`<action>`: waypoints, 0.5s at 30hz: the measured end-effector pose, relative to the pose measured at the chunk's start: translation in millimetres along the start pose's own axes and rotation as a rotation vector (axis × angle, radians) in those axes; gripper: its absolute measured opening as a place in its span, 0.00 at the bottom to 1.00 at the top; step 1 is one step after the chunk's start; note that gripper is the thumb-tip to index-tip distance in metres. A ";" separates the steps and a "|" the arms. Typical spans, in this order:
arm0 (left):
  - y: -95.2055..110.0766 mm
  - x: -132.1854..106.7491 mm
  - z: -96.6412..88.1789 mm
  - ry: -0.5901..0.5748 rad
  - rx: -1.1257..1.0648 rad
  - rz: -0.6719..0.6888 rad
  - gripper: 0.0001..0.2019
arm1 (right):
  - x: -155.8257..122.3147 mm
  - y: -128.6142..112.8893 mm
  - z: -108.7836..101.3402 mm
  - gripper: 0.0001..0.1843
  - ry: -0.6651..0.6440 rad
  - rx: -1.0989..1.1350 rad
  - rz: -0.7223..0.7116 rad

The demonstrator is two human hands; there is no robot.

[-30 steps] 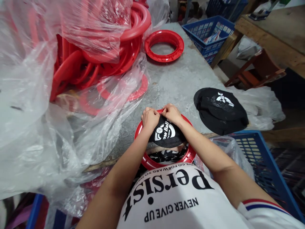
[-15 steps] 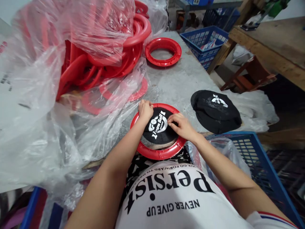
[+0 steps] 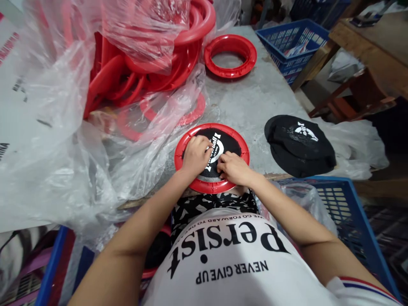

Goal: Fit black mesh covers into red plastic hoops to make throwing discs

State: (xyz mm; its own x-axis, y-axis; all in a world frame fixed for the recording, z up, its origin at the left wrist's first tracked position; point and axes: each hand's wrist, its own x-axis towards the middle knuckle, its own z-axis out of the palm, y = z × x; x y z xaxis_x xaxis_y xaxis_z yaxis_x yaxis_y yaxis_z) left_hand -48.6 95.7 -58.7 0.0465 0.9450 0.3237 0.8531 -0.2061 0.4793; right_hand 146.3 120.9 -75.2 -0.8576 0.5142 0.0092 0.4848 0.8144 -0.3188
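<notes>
A clear plastic bag [image 3: 63, 140] stuffed with red rings [image 3: 143, 72] fills the far left of the grey table [image 3: 255, 97], a blue crate [image 3: 344, 204] sitting at near right. A stack of black mesh discs [image 3: 299, 146] lies right of centre, a loose ring [image 3: 230, 56] far beyond. At the near edge I see the red ring [image 3: 188, 142] lying flat, black printed mesh [image 3: 229, 142] spread inside it. My left hand [image 3: 196, 155] and right hand [image 3: 232, 168] press curled fingers onto the mesh's near portion, side by side; whether they pinch it, I cannot tell.
</notes>
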 end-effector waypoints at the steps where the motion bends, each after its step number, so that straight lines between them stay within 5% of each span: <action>1: 1.2 -11.1 -1.3 -0.019 -0.001 0.012 0.06 | 5.2 -0.2 1.7 0.01 -0.030 -0.007 -0.018; 8: 1.6 -64.0 1.7 -0.170 -0.066 0.050 0.04 | 8.4 2.1 4.1 0.07 -0.062 0.066 -0.058; 15: 18.1 -66.8 10.5 -0.186 0.018 0.050 0.09 | -5.2 3.6 -12.6 0.05 0.023 0.283 -0.016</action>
State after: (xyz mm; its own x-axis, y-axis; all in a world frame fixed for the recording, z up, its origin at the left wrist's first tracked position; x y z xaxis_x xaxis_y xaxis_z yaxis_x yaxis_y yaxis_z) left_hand -30.7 31.5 -80.2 0.1829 0.9646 0.1898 0.8564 -0.2511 0.4511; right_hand 154.7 124.5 -64.5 -0.8592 0.5102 0.0371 0.4012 0.7171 -0.5699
